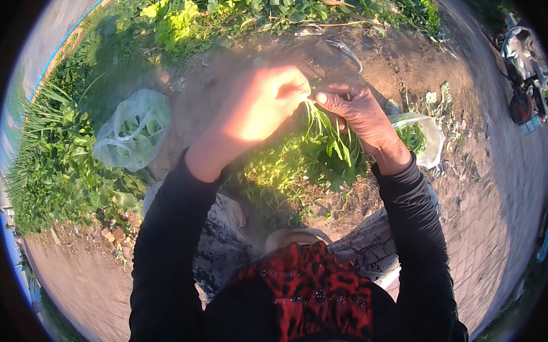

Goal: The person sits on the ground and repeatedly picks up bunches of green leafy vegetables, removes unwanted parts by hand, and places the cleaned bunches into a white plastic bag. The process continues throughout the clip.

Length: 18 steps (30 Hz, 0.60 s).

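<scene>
Over bare brown soil (413, 61) edged by green plants (54, 161), the left hand (258, 106) and right hand (356, 113) both pinched the leafy bunch (330, 149), held above a plastic bag (135, 128).

Outdoor vegetable garden: bare soil (401, 60), rows of leafy greens (54, 155), sunlit dirt path (506, 181).

Glossy clear plastic bag (132, 137); matt, crumbly soil (389, 60).

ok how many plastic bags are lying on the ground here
2. One clear plastic bag with greens lies left of the left hand; another plastic bag sits right of the right hand. Plants may hide more.
</scene>
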Motion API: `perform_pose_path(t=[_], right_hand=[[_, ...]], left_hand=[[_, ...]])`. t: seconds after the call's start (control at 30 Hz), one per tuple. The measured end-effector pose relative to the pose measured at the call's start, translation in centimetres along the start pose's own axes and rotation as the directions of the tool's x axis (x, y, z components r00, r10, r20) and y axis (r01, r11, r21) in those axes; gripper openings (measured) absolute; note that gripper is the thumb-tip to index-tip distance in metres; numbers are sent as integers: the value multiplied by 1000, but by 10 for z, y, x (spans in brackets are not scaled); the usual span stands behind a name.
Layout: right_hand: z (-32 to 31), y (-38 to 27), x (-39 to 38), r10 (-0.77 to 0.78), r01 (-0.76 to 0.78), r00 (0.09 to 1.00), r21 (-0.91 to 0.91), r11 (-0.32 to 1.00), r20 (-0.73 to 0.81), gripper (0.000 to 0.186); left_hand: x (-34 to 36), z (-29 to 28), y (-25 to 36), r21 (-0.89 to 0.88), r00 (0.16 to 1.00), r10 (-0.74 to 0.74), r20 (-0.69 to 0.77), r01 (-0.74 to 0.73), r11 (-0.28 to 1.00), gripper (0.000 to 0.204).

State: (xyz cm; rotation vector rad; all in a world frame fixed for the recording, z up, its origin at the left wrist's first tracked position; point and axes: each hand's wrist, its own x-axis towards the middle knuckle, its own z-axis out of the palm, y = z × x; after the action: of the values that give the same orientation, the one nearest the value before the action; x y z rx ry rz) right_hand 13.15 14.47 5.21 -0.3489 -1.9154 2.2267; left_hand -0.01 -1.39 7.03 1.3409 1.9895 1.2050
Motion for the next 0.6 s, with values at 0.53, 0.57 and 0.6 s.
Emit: perform_pose_path(t=[0.53,0.57,0.6], right_hand=[[-7,-6,1,-19,29,993,84,996,-119,14],[-10,-7,1,-37,54,994,162,985,-108,14],[-15,-8,0,-59,79,993,190,979,-107,14]], left_hand=[[9,34,-25,-380,1000,-16,-17,9,925,42],[5,41,-27,-461,988,-54,143,115,880,46],[4,53,-28,-490,984,21,179,71,869,48]])
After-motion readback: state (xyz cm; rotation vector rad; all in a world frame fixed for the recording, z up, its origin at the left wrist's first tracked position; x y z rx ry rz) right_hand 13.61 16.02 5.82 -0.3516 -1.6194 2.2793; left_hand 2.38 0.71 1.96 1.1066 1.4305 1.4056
